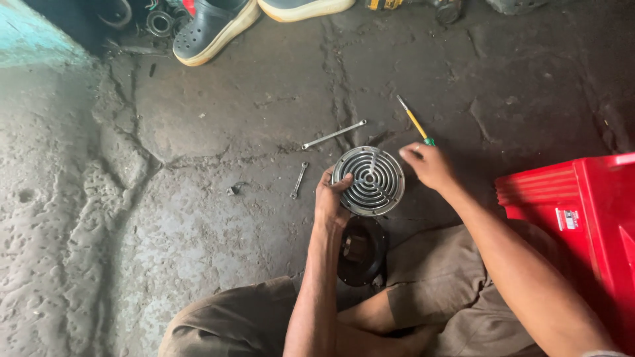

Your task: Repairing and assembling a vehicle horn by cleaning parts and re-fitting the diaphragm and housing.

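Landmark: round silver metal grille disc with concentric ribs [368, 180], held just above the cracked grey concrete floor [218, 198], in front of the crossed legs.
Left hand [329, 200]: closed on the disc's left rim, thumb over the ribs, steadying it.
Right hand [428, 165]: at the disc's right edge, fingers curled; whether pinching something small could not be told.
Doing it well, as judged: best kept level by the rim grip, thumb clear of the centre, so the right hand could work the edge without the disc turning.
Below the disc: black round housing [362, 251], resting by the knees.
Above-left of the disc: long silver spanner [334, 134]; smaller spanner [299, 180] to the left.
Above-right of the disc: yellow-handled screwdriver with green tip [415, 120], just beyond the right hand.
Labels: red plastic crate [582, 218] to the right of the disc, bearing a small white rectangular sticker [567, 219] on its side.
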